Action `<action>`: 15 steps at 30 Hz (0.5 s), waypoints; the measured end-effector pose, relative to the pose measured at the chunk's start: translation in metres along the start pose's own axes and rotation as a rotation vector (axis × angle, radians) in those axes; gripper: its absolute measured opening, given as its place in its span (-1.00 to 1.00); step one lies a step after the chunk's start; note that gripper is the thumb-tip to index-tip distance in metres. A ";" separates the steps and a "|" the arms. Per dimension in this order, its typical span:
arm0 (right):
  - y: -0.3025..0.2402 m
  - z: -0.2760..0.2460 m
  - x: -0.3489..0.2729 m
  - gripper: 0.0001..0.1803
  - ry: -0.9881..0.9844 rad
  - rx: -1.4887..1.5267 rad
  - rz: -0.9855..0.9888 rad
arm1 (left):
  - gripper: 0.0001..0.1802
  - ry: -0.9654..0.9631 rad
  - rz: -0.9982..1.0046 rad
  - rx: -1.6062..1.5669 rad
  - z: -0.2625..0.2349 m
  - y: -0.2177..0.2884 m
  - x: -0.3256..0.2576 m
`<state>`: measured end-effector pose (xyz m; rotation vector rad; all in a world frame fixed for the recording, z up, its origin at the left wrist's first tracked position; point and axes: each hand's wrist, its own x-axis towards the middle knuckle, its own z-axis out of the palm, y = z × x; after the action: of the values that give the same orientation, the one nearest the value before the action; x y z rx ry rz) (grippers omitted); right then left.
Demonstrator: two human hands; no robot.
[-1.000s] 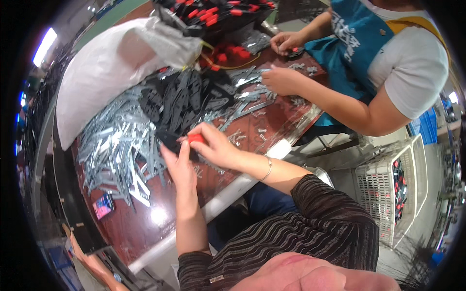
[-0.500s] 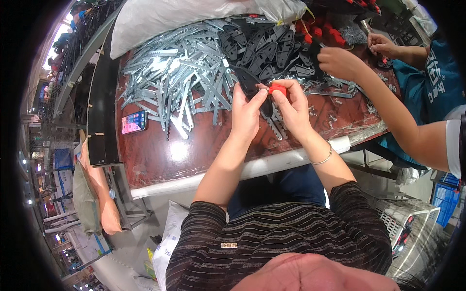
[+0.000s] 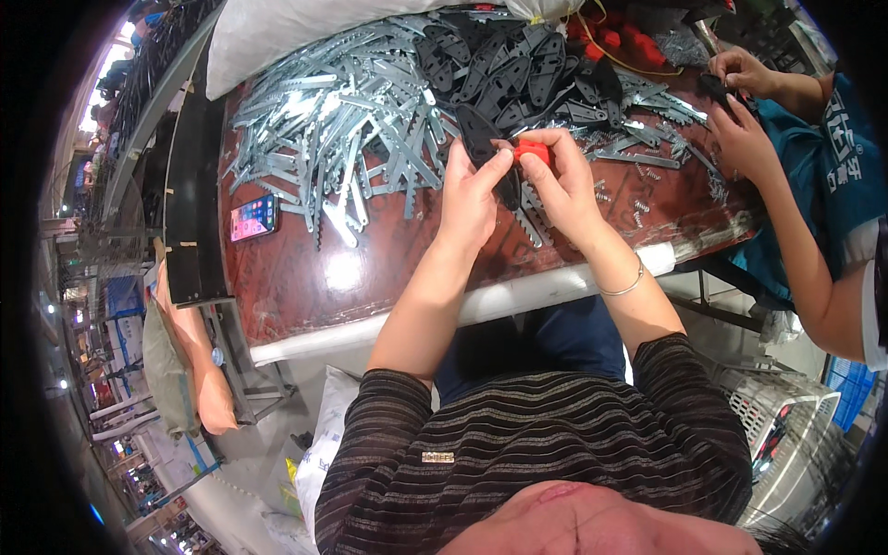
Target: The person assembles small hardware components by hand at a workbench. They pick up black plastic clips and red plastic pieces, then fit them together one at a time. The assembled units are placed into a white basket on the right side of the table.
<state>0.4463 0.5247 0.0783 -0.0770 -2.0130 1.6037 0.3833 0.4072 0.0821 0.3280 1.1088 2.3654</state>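
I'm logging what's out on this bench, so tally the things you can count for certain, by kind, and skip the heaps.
Red plastic piece in the right hand: 1
Black handle shell at the left hand: 1
Smartphone: 1
White sack: 1
Total: 4
The zinc-plated toothed strips and loose black shells lie in heaps too dense to count.

A black handle (image 3: pixel 483 148) is held tilted above the table's near edge. A small red piece (image 3: pixel 531 150) sits against its upper end.

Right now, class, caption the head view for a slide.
Both hands join a red part to a black handle.
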 end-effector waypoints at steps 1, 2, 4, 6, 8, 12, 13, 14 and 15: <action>-0.004 -0.001 0.000 -0.77 -0.008 -0.014 0.006 | -0.68 -0.007 0.000 0.005 0.001 0.001 0.000; -0.002 -0.002 0.002 -0.77 -0.012 -0.035 -0.035 | -0.68 -0.013 0.000 0.010 0.001 0.001 0.000; -0.004 -0.004 0.003 -0.77 -0.046 0.033 0.041 | -0.68 -0.002 0.076 0.118 0.001 -0.002 0.000; -0.002 -0.003 0.000 -0.76 -0.067 0.127 0.176 | -0.67 0.023 0.208 0.284 0.004 -0.005 -0.002; 0.001 -0.002 -0.001 -0.76 -0.059 0.117 0.157 | -0.64 0.048 0.268 0.456 0.003 -0.007 -0.003; 0.004 0.002 -0.002 -0.76 0.041 -0.147 -0.089 | -0.64 0.047 0.301 0.568 0.002 -0.014 -0.003; 0.004 0.002 -0.002 -0.76 0.037 -0.144 -0.090 | -0.64 0.042 0.274 0.560 0.004 -0.015 -0.005; 0.004 0.002 -0.002 -0.76 0.033 -0.142 -0.092 | -0.64 0.036 0.247 0.552 0.006 -0.016 -0.006; 0.004 0.001 0.000 -0.76 0.030 -0.141 -0.096 | -0.65 0.010 0.337 0.764 0.011 -0.013 -0.011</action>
<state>0.4450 0.5249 0.0747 -0.0560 -2.0726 1.3931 0.4016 0.4155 0.0785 0.8142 2.0722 2.0983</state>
